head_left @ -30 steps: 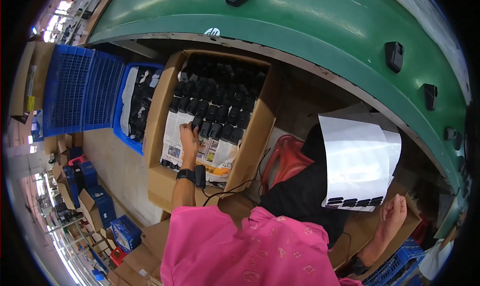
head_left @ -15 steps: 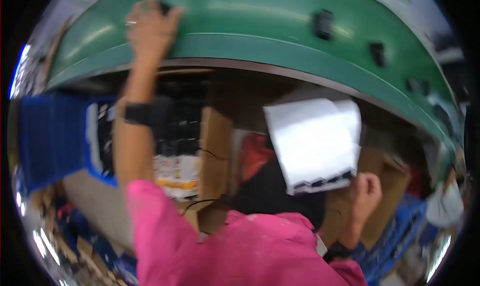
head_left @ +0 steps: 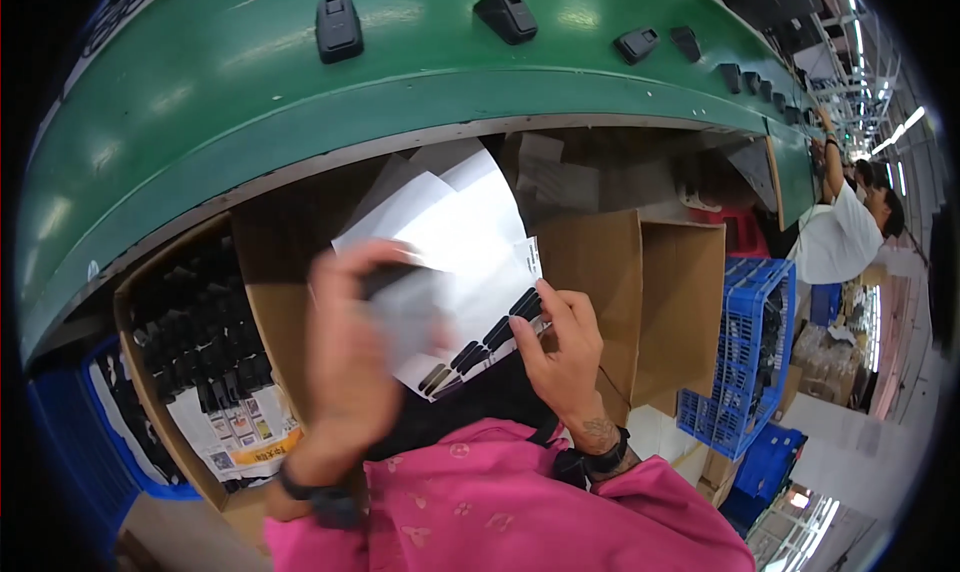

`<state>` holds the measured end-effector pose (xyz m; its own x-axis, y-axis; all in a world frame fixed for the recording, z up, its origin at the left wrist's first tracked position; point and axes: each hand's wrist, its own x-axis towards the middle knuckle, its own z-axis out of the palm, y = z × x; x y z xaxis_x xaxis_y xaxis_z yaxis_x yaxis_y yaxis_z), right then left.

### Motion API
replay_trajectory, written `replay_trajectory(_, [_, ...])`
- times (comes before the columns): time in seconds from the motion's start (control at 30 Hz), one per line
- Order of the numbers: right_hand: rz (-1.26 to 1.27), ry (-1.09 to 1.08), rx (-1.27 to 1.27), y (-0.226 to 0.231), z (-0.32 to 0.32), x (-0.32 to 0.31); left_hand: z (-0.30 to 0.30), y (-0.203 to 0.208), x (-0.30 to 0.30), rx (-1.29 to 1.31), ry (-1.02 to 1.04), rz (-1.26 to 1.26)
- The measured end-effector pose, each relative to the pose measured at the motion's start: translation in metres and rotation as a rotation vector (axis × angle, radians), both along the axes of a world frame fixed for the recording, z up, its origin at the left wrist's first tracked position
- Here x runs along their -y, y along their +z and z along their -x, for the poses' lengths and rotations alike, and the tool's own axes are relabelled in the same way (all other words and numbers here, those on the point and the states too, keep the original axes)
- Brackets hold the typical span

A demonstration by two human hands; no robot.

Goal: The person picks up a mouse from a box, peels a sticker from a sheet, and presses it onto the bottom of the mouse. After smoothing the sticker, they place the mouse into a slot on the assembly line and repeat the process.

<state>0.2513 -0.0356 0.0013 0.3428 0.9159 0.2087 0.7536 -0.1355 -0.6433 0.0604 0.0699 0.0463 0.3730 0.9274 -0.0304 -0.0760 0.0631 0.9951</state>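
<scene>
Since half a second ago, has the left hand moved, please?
Yes. The left hand has come down off the green conveyor belt and now sits, blurred, against the white sheets held by the right hand.

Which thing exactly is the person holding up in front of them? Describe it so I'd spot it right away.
Find the long green conveyor belt curving across the top. Just below its edge, between the cardboard boxes, the right hand grips a white sheet, and the blurred left hand reaches onto it. Unlike the brown boxes, it is bright white, with a row of small black pieces along its lower edge.
</scene>
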Motion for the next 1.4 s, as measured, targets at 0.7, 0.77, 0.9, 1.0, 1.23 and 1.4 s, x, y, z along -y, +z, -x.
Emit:
replay_trajectory(0.7, [0.055,-0.046,-0.054,-0.005,0.004,-0.002,-0.03,-0.058,0.03,0.551,-0.159,0.549])
replay_trajectory(0.77, [0.039,-0.068,-0.119,-0.004,0.002,0.0,-0.029,-0.055,0.03,0.579,-0.144,0.584])
replay_trajectory(0.9, [-0.047,0.038,-0.162,0.005,-0.005,0.008,-0.025,-0.05,0.032,0.399,-0.048,0.539])
replay_trajectory(1.0, [-0.051,-0.021,-0.47,0.028,-0.011,0.013,-0.029,-0.044,0.032,0.261,-0.082,0.446])
replay_trajectory(1.23, [0.092,-0.031,-1.148,0.093,0.016,-0.012,-0.03,-0.003,0.05,0.279,-0.251,0.499])
replay_trajectory(1.4, [0.116,-0.026,-1.182,0.097,0.028,-0.019,-0.027,0.011,0.053,0.167,-0.262,0.353])
